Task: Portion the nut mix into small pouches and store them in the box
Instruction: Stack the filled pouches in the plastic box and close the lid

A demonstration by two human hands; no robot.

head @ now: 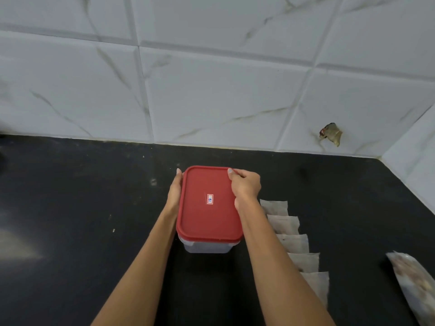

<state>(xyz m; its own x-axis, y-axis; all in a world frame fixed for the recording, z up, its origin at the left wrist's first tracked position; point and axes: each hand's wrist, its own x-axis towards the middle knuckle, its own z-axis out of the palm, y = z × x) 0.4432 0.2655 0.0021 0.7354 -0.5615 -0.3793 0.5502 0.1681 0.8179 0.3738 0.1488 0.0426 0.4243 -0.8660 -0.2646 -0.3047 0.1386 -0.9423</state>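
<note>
While two hands grip — one box (pixel 207 248), five pouches (pixel 293 227)

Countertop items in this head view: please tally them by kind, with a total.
Small pouches, in a row right of the box: 5
Clear box with red lid, left hand against its side, right hand gripping the lid's far corner: 1
Bag of nut mix at the right edge: 1
Total: 7
</note>
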